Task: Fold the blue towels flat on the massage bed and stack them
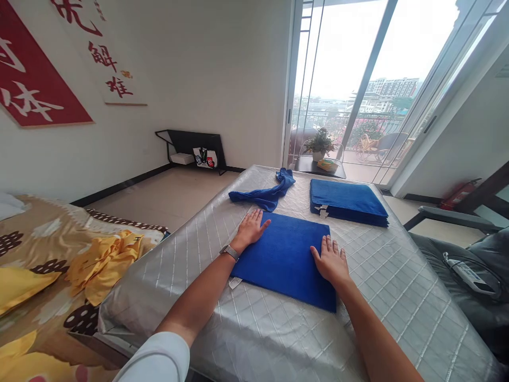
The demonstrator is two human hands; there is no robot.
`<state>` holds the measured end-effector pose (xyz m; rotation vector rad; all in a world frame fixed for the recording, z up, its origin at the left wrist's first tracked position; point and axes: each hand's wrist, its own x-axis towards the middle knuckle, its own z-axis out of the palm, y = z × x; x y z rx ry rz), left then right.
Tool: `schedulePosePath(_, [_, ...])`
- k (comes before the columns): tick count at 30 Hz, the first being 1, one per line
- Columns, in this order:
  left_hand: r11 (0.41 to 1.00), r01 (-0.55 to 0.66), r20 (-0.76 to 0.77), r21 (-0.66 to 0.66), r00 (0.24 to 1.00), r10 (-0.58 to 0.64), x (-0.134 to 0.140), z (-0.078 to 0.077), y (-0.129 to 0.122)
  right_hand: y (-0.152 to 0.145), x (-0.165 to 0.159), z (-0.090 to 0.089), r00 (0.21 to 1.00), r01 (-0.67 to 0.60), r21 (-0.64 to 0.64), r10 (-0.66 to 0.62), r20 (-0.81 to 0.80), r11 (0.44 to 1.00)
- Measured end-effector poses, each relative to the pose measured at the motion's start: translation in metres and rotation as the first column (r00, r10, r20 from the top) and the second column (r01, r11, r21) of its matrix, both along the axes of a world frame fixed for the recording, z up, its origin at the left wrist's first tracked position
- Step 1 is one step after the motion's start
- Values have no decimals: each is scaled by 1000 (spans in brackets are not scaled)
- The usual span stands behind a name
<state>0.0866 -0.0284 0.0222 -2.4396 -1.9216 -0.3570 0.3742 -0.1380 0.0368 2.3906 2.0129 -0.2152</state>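
Observation:
A blue towel point(288, 260), folded into a flat rectangle, lies on the silvery quilted mattress point(191, 270). On its left edge rests my left hand point(251, 231), fingers stretched out flat, a watch on the wrist. My right hand point(331, 259) lies flat along the right edge, fingers also extended. A small white label point(235, 283) sticks out at the towel's near left corner. Beyond my right hand sits a neat stack of folded blue towels point(345, 199) with white labels at one corner. Past my left hand is a crumpled blue towel point(266, 195).
To the left is a bed with a patterned cover point(35, 228) and yellow cloth point(109, 262). A potted plant point(319, 143) stands on a small table by the sliding door. At right, a power strip point(469, 273) lies on a dark armchair point(437, 254).

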Motion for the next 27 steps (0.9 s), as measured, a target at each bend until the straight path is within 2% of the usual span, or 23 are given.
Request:
schedulePosePath(3, [997,65,9,46,998,-66,22,4,-12,0,-2,2,1000,4,-10,-4,-8,1000])
schedulePosePath(5, [981,193,24,30,981,-194,51,4,-25,0,-1,1,1000,3,-9,-3,-12,1000])
schedulePosePath(9, [878,478,48,1,877,-478,122,0,-56,0,2,-3,1000,-17,-5,17,8,1000])
schedulePosePath(12, [836,547,76,-38,836,-543,157,0,-69,-1,4,-5,999,-40,-11,40,32,999])
schedulePosePath(14, [834,549,85,-63,835,-543,164,1,-69,-2,4,-4,999,-43,-11,44,32,999])
schedulePosePath(16, [844,530,80,-79,848,-524,158,1,-63,-1,3,-3,999,-38,-9,38,17,999])
schedulePosePath(19, [880,462,57,-105,887,-459,134,1,-48,0,1,-2,1000,-21,-5,21,-13,1000])
schedulePosePath(23, [934,327,20,-143,945,-328,88,1,-30,1,1,-2,999,-5,-6,4,-33,1000])
schedulePosePath(27, [966,211,-7,-148,977,-214,29,-1,-23,1,1,-1,1000,-6,-7,6,-31,1000])
